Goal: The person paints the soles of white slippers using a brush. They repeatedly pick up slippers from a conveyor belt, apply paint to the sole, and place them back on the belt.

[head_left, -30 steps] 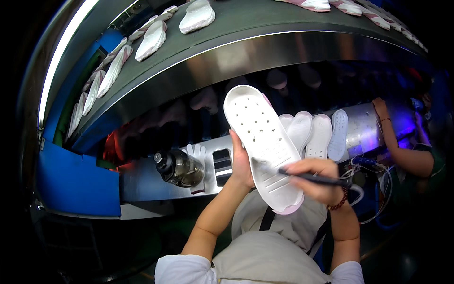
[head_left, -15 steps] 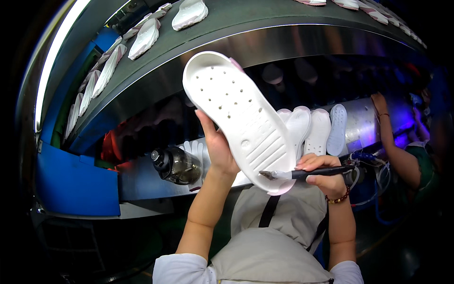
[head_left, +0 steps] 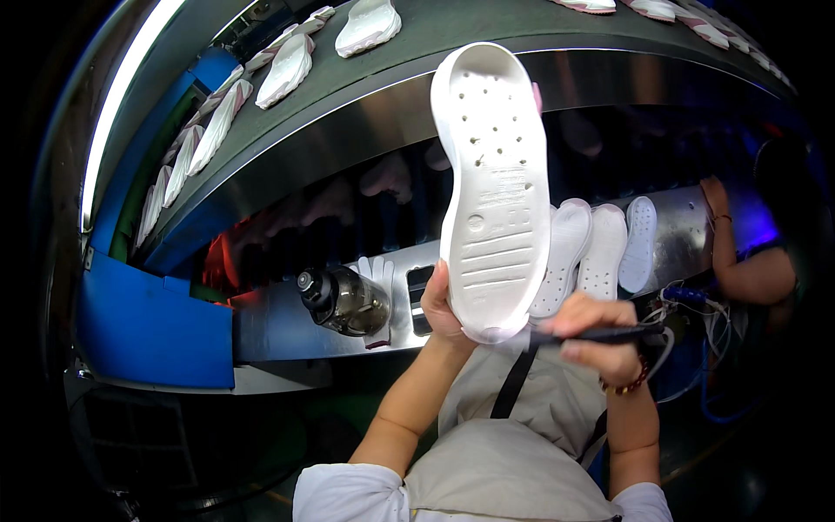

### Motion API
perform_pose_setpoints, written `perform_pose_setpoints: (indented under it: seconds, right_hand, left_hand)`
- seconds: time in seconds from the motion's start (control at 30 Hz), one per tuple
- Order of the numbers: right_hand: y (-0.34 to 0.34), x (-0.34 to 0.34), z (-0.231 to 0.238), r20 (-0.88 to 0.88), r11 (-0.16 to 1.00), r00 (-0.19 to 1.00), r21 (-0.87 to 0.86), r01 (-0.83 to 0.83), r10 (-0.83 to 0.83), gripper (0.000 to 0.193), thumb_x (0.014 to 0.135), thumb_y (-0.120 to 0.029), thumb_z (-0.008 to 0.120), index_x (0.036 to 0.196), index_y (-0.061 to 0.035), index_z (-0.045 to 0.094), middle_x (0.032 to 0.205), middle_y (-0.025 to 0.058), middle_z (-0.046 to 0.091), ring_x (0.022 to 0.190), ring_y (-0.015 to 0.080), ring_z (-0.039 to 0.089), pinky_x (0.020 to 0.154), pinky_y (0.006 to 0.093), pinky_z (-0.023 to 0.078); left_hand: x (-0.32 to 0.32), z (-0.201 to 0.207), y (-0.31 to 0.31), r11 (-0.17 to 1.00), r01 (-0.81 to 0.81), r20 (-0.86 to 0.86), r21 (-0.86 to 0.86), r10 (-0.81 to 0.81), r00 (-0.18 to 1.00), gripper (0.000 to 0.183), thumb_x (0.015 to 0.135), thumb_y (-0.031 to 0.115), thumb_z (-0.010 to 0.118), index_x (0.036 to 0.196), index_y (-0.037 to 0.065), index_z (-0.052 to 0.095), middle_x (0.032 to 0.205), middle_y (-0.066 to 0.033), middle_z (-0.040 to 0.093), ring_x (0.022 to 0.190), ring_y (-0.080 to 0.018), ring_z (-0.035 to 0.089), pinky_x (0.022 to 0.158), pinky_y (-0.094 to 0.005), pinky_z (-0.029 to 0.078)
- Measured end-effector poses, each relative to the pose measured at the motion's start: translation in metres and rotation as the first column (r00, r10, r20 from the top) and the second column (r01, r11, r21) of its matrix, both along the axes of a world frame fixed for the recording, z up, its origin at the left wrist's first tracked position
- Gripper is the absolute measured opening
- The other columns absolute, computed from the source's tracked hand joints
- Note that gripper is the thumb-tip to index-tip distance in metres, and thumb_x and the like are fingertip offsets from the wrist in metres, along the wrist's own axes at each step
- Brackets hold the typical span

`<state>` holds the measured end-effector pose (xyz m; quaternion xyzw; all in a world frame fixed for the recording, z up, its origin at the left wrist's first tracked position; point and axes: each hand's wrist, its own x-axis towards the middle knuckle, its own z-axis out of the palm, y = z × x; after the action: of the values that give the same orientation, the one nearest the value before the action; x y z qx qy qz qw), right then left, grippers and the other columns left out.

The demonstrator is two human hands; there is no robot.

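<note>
My left hand [head_left: 442,306] grips a white shoe sole [head_left: 496,217] near its lower end, thumb along the left edge. The sole stands nearly upright in front of me, its inner face showing small holes at the top and ridges lower down. A black-handled brush [head_left: 642,334] is in my closed right hand [head_left: 602,335]. Its blurred bristle end lies at the sole's pinkish lower rim; whether it touches cannot be made out. Just right of the held sole, more white soles [head_left: 606,252] lean on the metal ledge, and a smaller pale-blue insole [head_left: 639,244] is beside them.
A dark bottle [head_left: 348,300] lies on the metal ledge [head_left: 270,335] beside a white glove [head_left: 380,277] and a dark flat rectangle [head_left: 419,300]. Beyond, a green conveyor belt [head_left: 417,56] carries white-and-pink soles [head_left: 287,70]. Another person's arm [head_left: 752,277] reaches in near tubes [head_left: 696,309] at right.
The sole has turned clockwise to nearly upright. My left hand has shifted toward its lower end. The brush has moved from the inner face to the lower rim.
</note>
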<state>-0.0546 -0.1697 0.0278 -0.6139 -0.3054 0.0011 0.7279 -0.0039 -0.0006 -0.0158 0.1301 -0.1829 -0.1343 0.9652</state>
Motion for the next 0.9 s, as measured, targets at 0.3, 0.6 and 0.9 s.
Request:
perform_pose_setpoints:
  seconds: [0.3,0.6,0.9]
  right_hand:
    - [-0.021,0.027,0.039,0.111,0.9,0.971,-0.409,-0.148,0.211,0.017,0.066,0.001,0.064,0.083,0.0007,0.061,0.084,0.012,0.062,0.081,0.0184,0.06,0.074,0.0257,0.047]
    - [-0.03,0.025,0.037,0.16,0.887,0.951,-0.427,-0.175,0.265,0.017,0.065,0.002,0.065,0.082,0.0001,0.062,0.085,0.0126,0.062,0.082,0.0226,0.06,0.075,0.0291,0.047]
    - [-0.043,0.033,0.039,0.176,0.73,0.941,-0.676,-0.098,0.289,0.014,0.068,-0.002,0.063,0.081,-0.003,0.062,0.083,0.0095,0.063,0.079,0.0204,0.061,0.071,0.0277,0.048]
  left_hand:
    - [0.012,0.032,0.017,0.859,0.278,0.031,0.43,-0.322,0.946,0.056,0.079,0.033,0.04,0.121,-0.003,0.032,0.115,-0.0187,0.044,0.102,-0.0242,0.048,0.088,-0.0341,0.037]
    - [0.025,0.049,0.02,0.581,0.573,-0.296,0.578,-0.505,0.811,0.057,0.08,0.039,0.045,0.116,-0.004,0.038,0.106,-0.0187,0.049,0.091,-0.0214,0.053,0.075,-0.0318,0.044]
    - [0.021,0.06,0.024,0.361,0.542,-0.387,0.759,-0.419,0.821,0.052,0.078,0.039,0.049,0.107,-0.005,0.046,0.092,-0.0164,0.055,0.074,-0.0173,0.057,0.061,-0.0263,0.047]
